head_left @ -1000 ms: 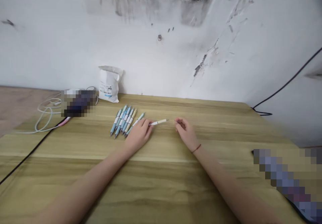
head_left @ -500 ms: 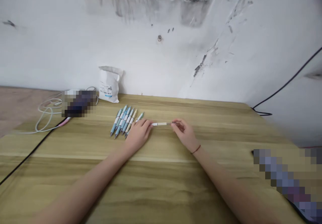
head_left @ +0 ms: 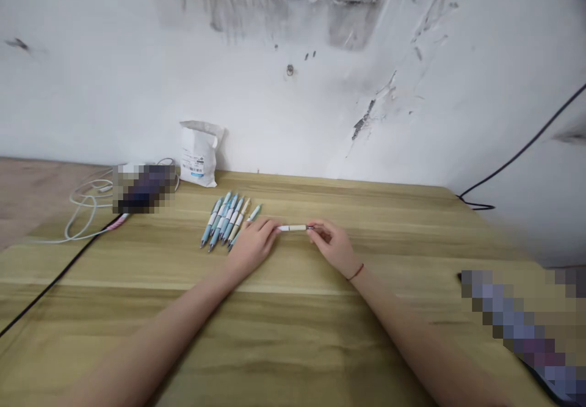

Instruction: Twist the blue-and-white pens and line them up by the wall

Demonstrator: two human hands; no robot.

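Observation:
My left hand [head_left: 254, 243] grips one end of a white pen barrel [head_left: 293, 228], which lies level just above the wooden table [head_left: 293, 309]. My right hand [head_left: 330, 243] pinches a thin refill or tip at the barrel's other end. A row of several blue, white and yellow pens [head_left: 227, 219] lies side by side just left of my left hand.
A small white packet [head_left: 198, 152] leans against the wall behind the pens. White cables [head_left: 85, 208] and a blurred dark object [head_left: 143, 187] lie at the left. A black cable [head_left: 50, 282] crosses the left of the table. Another blurred object [head_left: 526, 321] sits at the right edge.
My right hand has moved left, closing the gap to the pen barrel. The visible part of the barrel between my hands has got shorter.

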